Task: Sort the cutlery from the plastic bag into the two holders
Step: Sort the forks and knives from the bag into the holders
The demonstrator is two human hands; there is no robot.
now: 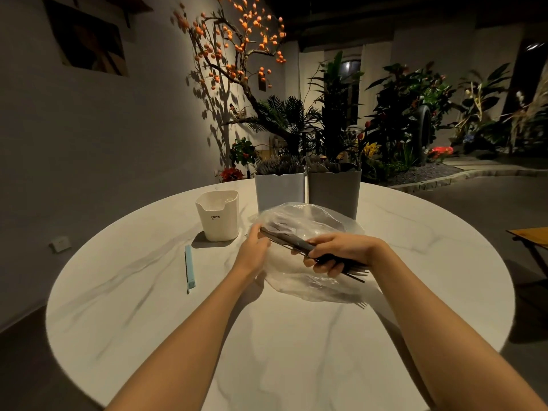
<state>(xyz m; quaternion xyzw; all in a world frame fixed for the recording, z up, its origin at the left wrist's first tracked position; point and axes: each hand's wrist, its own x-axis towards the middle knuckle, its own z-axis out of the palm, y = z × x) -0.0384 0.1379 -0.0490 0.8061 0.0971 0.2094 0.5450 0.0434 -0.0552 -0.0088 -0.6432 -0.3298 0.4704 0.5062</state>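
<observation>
Both forearms reach in over the near edge of the round marble table (pixel 148 307) toward its middle. On the plastic bag (pixel 308 280), which lies crumpled and clear at the table's centre, the right hand (pixel 338 252) curls its fingers (pixel 324 266) round a bundle of dark cutlery (pixel 296 241), the handles sticking out past the hand toward the right edge. Just beside it the left hand (pixel 255 246) has relaxed, nearly straight fingers touching the bag's left side at the bundle's far tip. Behind the bag, near the far edge, stand two holders side by side, a pale holder (pixel 280 189) and a grey holder (pixel 333 191), each already bristling with utensils. Left of them sits a white cup (pixel 218 218) marked CRBW, and a light blue clip (pixel 189 268) lies toward the left edge.
</observation>
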